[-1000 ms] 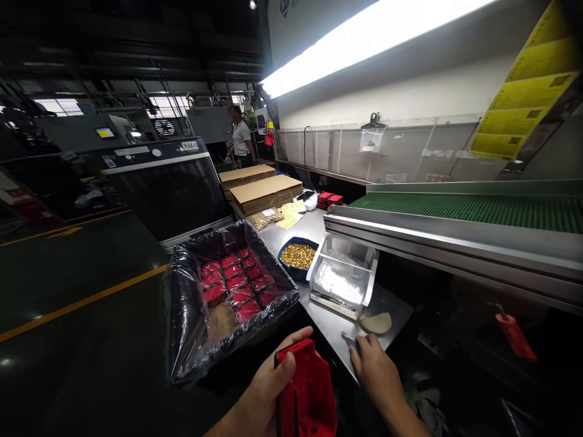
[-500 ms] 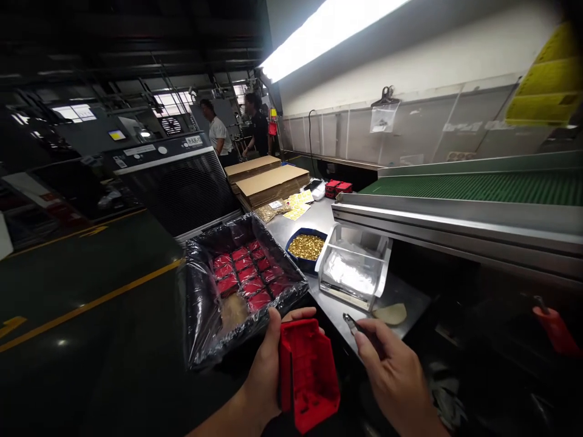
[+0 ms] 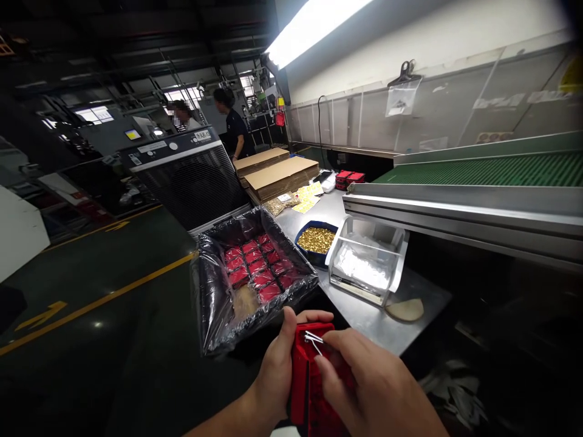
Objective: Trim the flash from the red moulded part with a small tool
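My left hand (image 3: 274,370) is wrapped around the side of a red plastic housing (image 3: 299,388), hollow and facing up toward me. Between the thumb and index finger of my right hand (image 3: 364,376) is a small bent silver metal piece (image 3: 313,337), its prongs over the upper end of the housing. Whether it touches the plastic I cannot tell. My right hand hides much of the housing's lower right part. Just beyond my hands stands a black crate (image 3: 207,303) lined with clear plastic, with rows of red pieces (image 3: 255,266) inside.
A blue tray (image 3: 302,250) of small brass-coloured parts and a clear-fronted bin (image 3: 364,267) stand on the metal table (image 3: 401,331). A pale flat piece (image 3: 407,310) lies nearby. Cardboard stacks (image 3: 282,176) are behind, a green conveyor (image 3: 496,167) at right. A co-worker (image 3: 234,130) stands in the background.
My right hand has moved left, carrying the small metal piece from beside the red housing to over its upper end. My left hand still holds the housing.
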A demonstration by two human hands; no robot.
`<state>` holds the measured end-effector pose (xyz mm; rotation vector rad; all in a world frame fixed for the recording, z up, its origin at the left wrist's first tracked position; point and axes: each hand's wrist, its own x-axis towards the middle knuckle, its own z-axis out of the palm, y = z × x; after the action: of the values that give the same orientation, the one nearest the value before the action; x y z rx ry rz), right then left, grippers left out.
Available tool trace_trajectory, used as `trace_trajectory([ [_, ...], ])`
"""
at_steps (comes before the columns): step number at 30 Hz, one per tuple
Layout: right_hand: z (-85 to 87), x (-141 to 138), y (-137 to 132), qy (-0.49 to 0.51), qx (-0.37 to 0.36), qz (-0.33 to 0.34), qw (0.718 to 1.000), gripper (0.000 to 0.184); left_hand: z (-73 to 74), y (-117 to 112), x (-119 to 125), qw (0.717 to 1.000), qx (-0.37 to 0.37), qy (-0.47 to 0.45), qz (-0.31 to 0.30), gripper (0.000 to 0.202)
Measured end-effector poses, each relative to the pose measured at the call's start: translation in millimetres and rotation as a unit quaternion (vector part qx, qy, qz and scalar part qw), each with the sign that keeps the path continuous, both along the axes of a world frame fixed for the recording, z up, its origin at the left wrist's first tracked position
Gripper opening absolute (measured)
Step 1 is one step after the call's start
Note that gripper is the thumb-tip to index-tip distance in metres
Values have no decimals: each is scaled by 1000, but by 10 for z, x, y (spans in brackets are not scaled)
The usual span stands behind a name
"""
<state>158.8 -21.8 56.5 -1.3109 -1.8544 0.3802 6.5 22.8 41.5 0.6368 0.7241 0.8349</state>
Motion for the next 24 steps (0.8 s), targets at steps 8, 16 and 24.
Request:
trace_trajectory([
  [8, 52, 48, -12, 45, -98, 26, 994, 14, -39, -6, 24, 1000, 3, 8, -4, 81],
  [16, 2, 158, -30, 95, -123, 38, 987, 15, -36, -20, 16, 1000, -16, 12, -17, 84],
  [24, -45, 89, -45, 17, -40, 15, 999, 13, -23, -9, 23, 999, -29, 16, -39, 78],
])
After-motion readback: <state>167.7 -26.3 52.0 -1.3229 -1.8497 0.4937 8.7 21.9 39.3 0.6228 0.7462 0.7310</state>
